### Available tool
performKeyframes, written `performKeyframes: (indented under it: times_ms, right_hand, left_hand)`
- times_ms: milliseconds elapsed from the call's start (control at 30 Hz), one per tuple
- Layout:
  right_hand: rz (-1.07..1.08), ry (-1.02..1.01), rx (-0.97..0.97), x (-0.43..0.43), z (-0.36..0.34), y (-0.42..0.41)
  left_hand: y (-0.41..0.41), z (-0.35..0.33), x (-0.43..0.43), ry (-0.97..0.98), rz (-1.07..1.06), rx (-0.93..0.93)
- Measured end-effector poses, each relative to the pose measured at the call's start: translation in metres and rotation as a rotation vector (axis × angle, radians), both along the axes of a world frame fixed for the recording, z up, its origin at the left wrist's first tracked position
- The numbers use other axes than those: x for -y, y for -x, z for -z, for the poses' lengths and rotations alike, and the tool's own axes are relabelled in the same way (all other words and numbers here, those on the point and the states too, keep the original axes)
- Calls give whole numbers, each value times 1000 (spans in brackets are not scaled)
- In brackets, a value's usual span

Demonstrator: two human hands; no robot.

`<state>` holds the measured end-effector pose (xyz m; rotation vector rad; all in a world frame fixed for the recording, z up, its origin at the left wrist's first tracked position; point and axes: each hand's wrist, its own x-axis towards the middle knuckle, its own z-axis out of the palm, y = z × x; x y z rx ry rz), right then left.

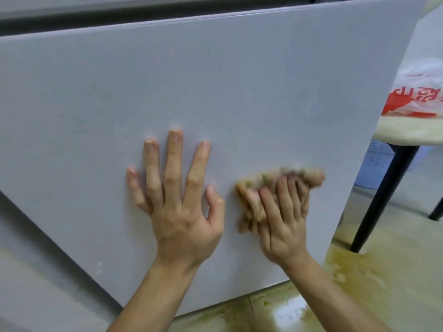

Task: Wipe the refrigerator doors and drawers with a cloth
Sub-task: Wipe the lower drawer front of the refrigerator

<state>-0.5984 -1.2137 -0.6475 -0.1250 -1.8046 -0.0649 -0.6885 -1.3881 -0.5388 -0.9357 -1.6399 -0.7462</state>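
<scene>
refrigerator panel [215, 80]: pale grey-white and flat. it fills your view from 9 o'clock round to 2 o'clock. a dark gap runs along its top edge at 12 o'clock, and its lower edge slants above the floor.

your left hand [182, 212]: at 6 o'clock from the centre of the view. the palm lies flat on the panel with the fingers straight and spread, pointing to 12 o'clock. it grasps nothing.

your right hand [282, 224]: at 3 o'clock of the left hand, just beside it and not touching. the fingers lie fairly straight over the cloth and press it to the panel. the hand is blurred and the thumb is hidden.

cloth [251, 188]: tan-brown with green flecks, bunched. it sits between your right fingers and the panel, low on the panel and near its right edge. it shows from 10 to 1 o'clock around the fingertips.

plastic bag [412, 99]: white with red print, at 3 o'clock of the view, lying on the table.

table [407, 131]: pale top on a black leg [383, 200], at 3 to 4 o'clock, beside the panel's right edge.

blue basket [376, 164]: under the table top, partly hidden behind the leg.

floor [395, 295]: pale glossy tiles with a yellowish stain, at 5 o'clock.
</scene>
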Motion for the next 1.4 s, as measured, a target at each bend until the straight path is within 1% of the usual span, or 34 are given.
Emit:
performKeyframes:
  times_ms: [67, 100, 167, 233, 300, 400, 467, 500, 567, 633, 700, 767, 900, 967, 1000, 1067, 1133, 1167, 1233, 1300, 1367, 1400]
  right_hand:
    - [46, 4, 145, -9, 56, -21]
    - [60, 3, 206, -14, 73, -31]
    - [75, -11, 295, -21, 83, -45]
    - [81, -13, 331, -25, 73, -51]
    - [25, 10, 252, -24, 40, -47]
    - [-28, 60, 5, -38, -62, -25]
    - [-37, 87, -89, -53, -127, -17]
    - [-24, 96, -118, -60, -147, -14]
    - [-16, 96, -134, -67, -152, -14]
    - [-11, 90, -150, -64, -128, -18]
    - [-13, 60, -147, -60, -87, -22]
    - [3, 54, -84, -61, -35, -30]
    - [104, 95, 200, -59, 87, -65]
    - [129, 144, 348, -59, 136, -85]
    - [138, 167, 410, -59, 149, -93]
    - [174, 225, 496, -62, 154, -101]
    - [167, 251, 490, -63, 137, -97]
    - [139, 242, 444, -62, 118, -92]
    - [58, 212, 287, -66, 63, -78]
    - [-5, 175, 139, -77, -8, -62]
    - [-7, 120, 10, -92, -70, -51]
    - [2, 103, -41, -98, -89, -47]
  left_hand:
    - [-1, 0, -2, 6, 5, 12]
    - [-2, 0, -3, 13, 8, 14]
    - [-5, -3, -8, 29, 15, 11]
    - [-11, -5, -15, 33, 28, 20]
    - [-19, -4, -22, 33, 54, 24]
    - [-24, -6, -35, 37, 68, 23]
    - [-27, -5, -41, 28, 69, 36]
    - [-29, -5, -43, 25, 60, 33]
    - [-33, -6, -48, 25, 48, 23]
    - [-34, -9, -53, 18, 47, 21]
    - [-34, -10, -55, 12, 33, 18]
    - [-33, -8, -56, 6, 26, 10]
    - [-32, -5, -57, 3, 29, 1]
    - [-33, -5, -57, 1, 35, 7]
    - [-33, -6, -57, 1, 37, 7]
    - [-33, -6, -58, 3, 38, 5]
    - [-32, -4, -59, -5, 33, 1]
    - [-32, -3, -59, -9, 27, -3]
    - [-31, -4, -60, -12, 9, -11]
    - [-33, -5, -61, -6, 1, -6]
    - [-35, -4, -62, -8, -1, -6]
    - [-35, -3, -61, -8, -3, -11]
